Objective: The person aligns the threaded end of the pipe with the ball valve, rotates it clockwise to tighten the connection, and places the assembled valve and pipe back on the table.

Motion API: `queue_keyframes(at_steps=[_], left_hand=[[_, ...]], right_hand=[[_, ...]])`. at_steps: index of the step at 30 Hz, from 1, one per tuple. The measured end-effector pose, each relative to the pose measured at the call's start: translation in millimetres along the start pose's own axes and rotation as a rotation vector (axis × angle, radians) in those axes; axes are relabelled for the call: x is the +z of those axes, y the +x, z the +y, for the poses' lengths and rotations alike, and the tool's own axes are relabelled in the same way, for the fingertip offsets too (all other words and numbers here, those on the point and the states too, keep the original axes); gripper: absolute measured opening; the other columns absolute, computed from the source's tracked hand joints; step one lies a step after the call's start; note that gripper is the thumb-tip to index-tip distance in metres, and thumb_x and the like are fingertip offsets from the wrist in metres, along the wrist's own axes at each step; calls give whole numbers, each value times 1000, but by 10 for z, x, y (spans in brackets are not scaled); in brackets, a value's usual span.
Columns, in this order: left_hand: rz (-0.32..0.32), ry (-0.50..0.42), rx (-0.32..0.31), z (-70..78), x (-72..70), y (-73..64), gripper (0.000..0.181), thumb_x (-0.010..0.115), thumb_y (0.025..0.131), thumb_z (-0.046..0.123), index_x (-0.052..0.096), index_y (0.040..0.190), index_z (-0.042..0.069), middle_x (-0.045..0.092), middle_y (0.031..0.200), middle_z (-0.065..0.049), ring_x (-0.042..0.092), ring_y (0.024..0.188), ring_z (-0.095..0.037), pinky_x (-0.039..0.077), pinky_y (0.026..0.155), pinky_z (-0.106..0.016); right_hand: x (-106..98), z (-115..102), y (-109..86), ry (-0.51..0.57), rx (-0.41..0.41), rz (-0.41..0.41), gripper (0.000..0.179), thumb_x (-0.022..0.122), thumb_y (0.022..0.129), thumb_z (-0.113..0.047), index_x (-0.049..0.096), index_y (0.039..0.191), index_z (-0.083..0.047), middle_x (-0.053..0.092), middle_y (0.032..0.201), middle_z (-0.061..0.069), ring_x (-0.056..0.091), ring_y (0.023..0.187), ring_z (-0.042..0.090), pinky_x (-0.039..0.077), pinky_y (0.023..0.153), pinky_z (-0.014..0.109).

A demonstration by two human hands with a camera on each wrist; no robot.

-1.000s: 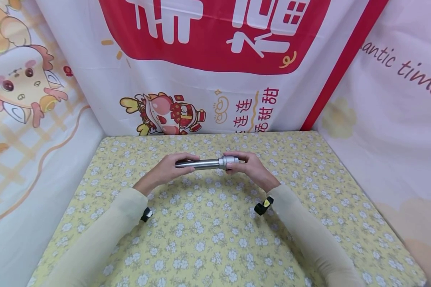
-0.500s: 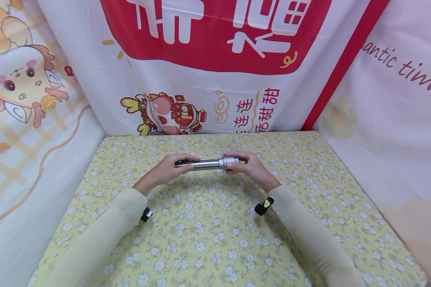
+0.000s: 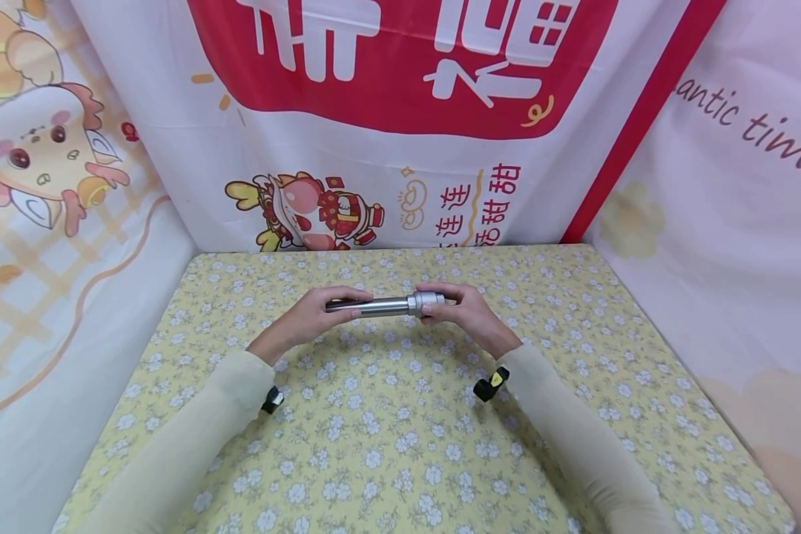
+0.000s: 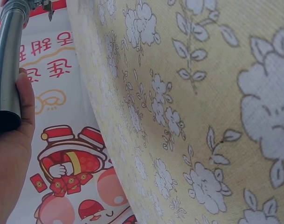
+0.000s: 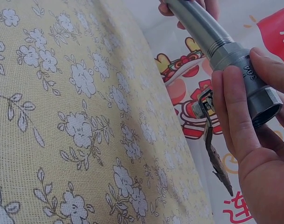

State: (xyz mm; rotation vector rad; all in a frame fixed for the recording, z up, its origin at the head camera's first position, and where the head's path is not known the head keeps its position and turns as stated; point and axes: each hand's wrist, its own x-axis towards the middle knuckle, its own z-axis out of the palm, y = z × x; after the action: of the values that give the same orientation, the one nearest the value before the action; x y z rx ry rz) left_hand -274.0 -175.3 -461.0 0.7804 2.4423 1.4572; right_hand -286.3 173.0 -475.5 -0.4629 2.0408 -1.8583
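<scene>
In the head view my left hand [image 3: 310, 316] grips the left part of a steel pipe [image 3: 385, 306], fingers over the far side and thumb along the near side. The pipe's dark end [image 4: 5, 120] shows in the left wrist view. My right hand [image 3: 472, 310] holds a metal ball valve [image 5: 246, 77] fitted on the pipe's right end. The valve body carries the mark 304, and exposed threads show where the pipe enters it. Its open port faces away from the pipe. A flat lever handle [image 5: 216, 156] with a ragged covering hangs beside my fingers. Pipe and valve are held roughly level over the table.
A table with a yellow floral cloth [image 3: 387, 430] lies below. Behind stands a white and red printed curtain [image 3: 387, 126], with printed sheets at the left [image 3: 53, 297] and right [image 3: 721, 282]. Black straps sit at both sleeve cuffs.
Almost nothing differs. My left thumb shifts very slightly on the pipe, and both hands keep their places while the head view drifts a little.
</scene>
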Motion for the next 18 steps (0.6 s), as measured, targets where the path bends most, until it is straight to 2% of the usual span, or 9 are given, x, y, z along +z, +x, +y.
queue_keyframes(at_steps=[6, 11, 15, 18], left_hand=[[6, -8, 6, 6, 13, 1, 37, 72, 108, 24, 73, 145, 18, 66, 151, -7, 70, 123, -26, 60, 96, -33], [9, -10, 21, 15, 21, 0, 34, 73, 107, 20, 75, 141, 26, 67, 151, -6, 70, 125, -26, 60, 96, -30], [9, -9, 25, 17, 24, 3, 34, 74, 106, 18, 76, 140, 25, 66, 152, -5, 69, 128, -28, 60, 100, -35], [10, -4, 33, 22, 28, 5, 36, 74, 106, 16, 75, 141, 20, 66, 153, -4, 68, 133, -30, 59, 104, -43]], right_hand=[[-5, 1, -9, -5, -1, 0, 49, 84, 100, -30, 71, 146, -25, 66, 147, 11, 78, 112, 35, 52, 115, 59], [1, -13, -24, 1, -5, 0, 48, 84, 100, -28, 71, 146, -25, 64, 147, 11, 75, 116, 44, 51, 116, 61], [5, -23, -31, 12, -4, 1, 49, 84, 100, -27, 71, 147, -22, 62, 147, 13, 70, 120, 53, 49, 117, 62], [4, -23, -29, 8, -4, 1, 54, 83, 101, -26, 67, 151, -17, 62, 148, 13, 70, 120, 54, 50, 117, 61]])
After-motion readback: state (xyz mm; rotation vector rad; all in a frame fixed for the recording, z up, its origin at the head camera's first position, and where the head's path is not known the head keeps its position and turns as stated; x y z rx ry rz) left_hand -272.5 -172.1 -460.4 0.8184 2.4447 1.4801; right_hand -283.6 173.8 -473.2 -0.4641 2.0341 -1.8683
